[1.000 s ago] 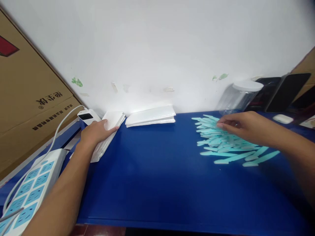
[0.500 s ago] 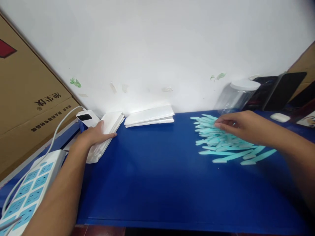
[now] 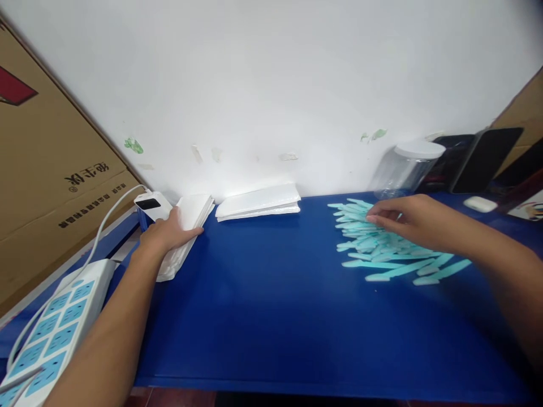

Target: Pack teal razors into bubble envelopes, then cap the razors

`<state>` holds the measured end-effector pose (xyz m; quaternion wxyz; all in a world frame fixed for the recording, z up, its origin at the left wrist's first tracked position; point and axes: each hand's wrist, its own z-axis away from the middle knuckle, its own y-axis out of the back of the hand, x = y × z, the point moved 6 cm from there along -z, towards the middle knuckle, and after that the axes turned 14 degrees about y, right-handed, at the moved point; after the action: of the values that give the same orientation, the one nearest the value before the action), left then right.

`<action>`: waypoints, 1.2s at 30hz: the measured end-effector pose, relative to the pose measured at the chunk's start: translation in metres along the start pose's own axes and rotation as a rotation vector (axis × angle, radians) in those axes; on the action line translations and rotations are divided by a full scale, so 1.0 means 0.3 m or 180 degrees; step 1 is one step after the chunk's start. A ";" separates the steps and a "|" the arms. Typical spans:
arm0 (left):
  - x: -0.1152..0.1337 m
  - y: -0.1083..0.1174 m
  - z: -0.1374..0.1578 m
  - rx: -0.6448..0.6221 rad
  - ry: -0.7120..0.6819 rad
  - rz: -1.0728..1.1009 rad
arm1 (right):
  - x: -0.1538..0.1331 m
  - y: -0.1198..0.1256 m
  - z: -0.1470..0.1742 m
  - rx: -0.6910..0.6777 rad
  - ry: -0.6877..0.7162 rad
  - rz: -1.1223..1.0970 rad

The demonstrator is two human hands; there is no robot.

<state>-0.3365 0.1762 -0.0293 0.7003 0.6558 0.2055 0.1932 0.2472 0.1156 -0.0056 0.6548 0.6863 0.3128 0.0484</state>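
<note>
- Your left hand (image 3: pixel 167 233), left of centre in the frame, rests on a stack of white packets (image 3: pixel 193 212), thumb stretched wide from the forefinger; the other fingers are partly hidden.
- Your right hand (image 3: pixel 399 215), right of centre, is at the upper part of the pile of teal sticks (image 3: pixel 373 243), thumb and fingertips drawn together; you cannot tell from this view whether a stick is pinched between them.
- Those teal sticks lie overlapping on the blue counter (image 3: pixel 271 305), most with their pale ends towards the left; a few lie more loosely along the lower edge of the pile.
- Near the middle of the frame, a second stack of packets (image 3: pixel 258 200) lies flat close to the wall (image 3: pixel 263 85), just right of the stack under your left hand.
- Beside your left hand, on its far side, you have a white power bank (image 3: pixel 153 204) with a dark display and a white cable (image 3: pixel 106 220) running from it.
- At the lower left is a white power strip (image 3: pixel 63 316) with blue socket panels; a cardboard box (image 3: pixel 51 141) fills the upper left.
- Beyond your right hand stands a clear jar (image 3: pixel 392 178) with a white lid (image 3: pixel 419 149); a dark phone (image 3: pixel 486 161) leans to its right, with a small white case (image 3: pixel 480 204) lying in front.
</note>
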 end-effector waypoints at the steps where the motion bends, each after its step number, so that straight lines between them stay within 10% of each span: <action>1: -0.003 0.003 0.002 -0.0020 0.0018 0.0015 | -0.001 -0.001 0.000 -0.0011 -0.0019 -0.0029; 26: 0.027 0.123 0.116 0.0644 -0.0044 0.0192 | -0.015 -0.003 0.005 -0.0109 -0.0129 -0.0072; 30: 0.190 0.139 0.263 0.1563 -0.1282 0.0286 | -0.048 0.007 0.000 -0.0036 -0.0012 -0.0064; 36: 0.471 0.019 0.383 0.1629 -0.2592 0.0446 | -0.104 0.003 -0.016 0.0302 0.0185 -0.0068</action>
<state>-0.1556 0.1565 -0.0219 0.5254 0.8415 -0.0889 -0.0892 0.2203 0.1044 0.0066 0.6126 0.7115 0.3410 0.0465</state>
